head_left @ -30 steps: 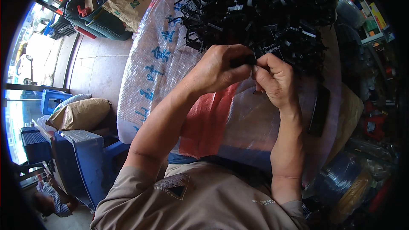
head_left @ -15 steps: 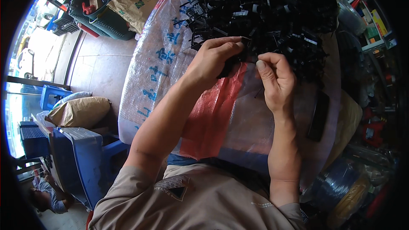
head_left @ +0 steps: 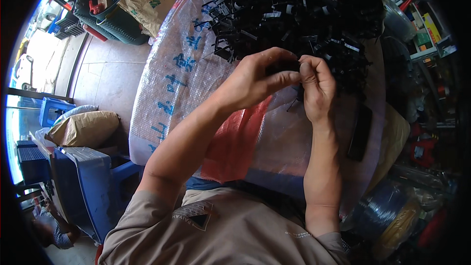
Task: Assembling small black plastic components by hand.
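Note:
A large heap of small black plastic parts (head_left: 294, 14) lies on the table ahead of me. At its near edge, my left hand (head_left: 262, 76) curls round a small black plastic part (head_left: 283, 67), most of which its fingers hide. My right hand (head_left: 318, 91) meets it there, thumb and forefinger pinched together at the left fingertips. What the right fingers pinch is too small and covered to make out. Under both hands spreads a whitish woven plastic sheet (head_left: 152, 118) with blue writing and a red strip (head_left: 233, 142).
A dark flat rectangular object (head_left: 360, 132) lies on the sheet at right. To the left stand a blue plastic bin (head_left: 88, 186), a blue stool (head_left: 51, 110) and brown sacks (head_left: 86, 128). Wrapped coils (head_left: 387, 216) sit lower right. A person (head_left: 54, 225) is at lower left.
My left hand has moved right and turned, its thumb now pointing at the right hand. The right hand has closed its pinch, and the hands, apart before, now meet.

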Demonstrator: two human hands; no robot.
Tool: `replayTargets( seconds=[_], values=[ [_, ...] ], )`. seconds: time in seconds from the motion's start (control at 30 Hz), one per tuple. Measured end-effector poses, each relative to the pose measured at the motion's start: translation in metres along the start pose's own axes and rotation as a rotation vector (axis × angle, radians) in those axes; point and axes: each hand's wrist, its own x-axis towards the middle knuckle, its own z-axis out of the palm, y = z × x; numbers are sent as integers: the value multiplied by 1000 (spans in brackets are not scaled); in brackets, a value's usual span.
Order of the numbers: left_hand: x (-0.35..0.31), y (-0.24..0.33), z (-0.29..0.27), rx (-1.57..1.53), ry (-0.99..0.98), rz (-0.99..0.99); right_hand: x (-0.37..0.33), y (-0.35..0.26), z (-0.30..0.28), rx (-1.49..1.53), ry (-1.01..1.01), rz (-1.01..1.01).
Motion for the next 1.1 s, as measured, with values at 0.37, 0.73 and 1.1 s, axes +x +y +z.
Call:
replayTargets(
  seconds=[0.37,0.73,1.1],
  values=[
    [-1,-14,8,261,180,187,-4,-3,5,318,-88,108],
    [4,-2,-18,-418,201,-114,-1,-20,29,412,-60,209],
    [8,-9,-92,-1108,395,-1,50,0,63,-445,-133,71]
  ],
)
